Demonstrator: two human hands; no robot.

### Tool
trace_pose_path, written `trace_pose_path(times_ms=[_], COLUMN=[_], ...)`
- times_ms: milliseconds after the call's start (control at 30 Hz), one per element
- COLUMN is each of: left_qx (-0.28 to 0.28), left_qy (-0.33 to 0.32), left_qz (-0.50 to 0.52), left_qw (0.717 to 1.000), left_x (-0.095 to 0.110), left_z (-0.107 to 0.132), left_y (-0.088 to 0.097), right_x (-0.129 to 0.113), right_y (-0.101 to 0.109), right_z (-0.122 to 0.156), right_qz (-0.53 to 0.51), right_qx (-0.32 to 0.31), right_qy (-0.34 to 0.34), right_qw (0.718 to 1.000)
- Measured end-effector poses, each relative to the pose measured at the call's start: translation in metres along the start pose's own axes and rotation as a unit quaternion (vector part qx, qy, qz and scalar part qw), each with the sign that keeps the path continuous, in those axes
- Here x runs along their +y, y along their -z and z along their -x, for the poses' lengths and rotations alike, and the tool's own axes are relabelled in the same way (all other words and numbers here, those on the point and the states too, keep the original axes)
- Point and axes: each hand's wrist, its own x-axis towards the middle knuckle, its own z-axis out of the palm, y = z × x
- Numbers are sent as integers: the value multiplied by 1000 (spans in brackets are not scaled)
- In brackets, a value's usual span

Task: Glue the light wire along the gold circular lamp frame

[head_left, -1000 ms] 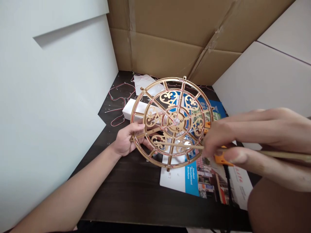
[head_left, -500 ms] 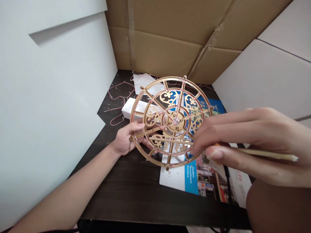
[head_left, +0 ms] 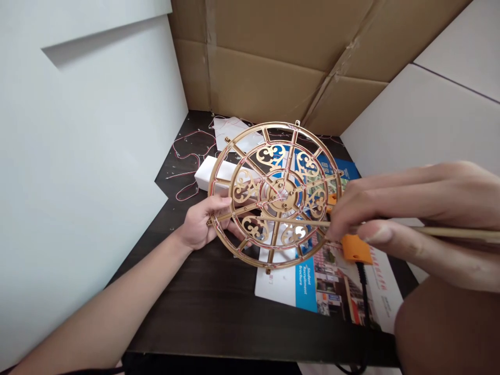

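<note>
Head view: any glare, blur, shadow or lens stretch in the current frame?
Head view: a small bright glare spot shows within the lower right of the gold round frame; the right hand looks a little soft and outsized near the lens; a grey shadow wedge marks the white panel at upper left; the brochure title stays readable.
</note>
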Motion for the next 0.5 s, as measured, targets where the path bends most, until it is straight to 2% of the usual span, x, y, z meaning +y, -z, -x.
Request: trace_pose_path(times_ms=[133,300,500], left_qx=[-1,-3,1], left_qy=[1,11,16], left_qz=[-5,-9,-11], left_qw=[1000,1000,1000], left_x=[1,2,2], left_z=[0,0,0], left_y=[-2,-3,-3], right_x=[0,-1,-2], right_y=[-2,-4,-6], right_z=[-2,-4,-11], right_qz=[-41,-35,-38], right_qx=[-14,-7,-37], right_qy=[14,18,32], right_qw=[999,999,998])
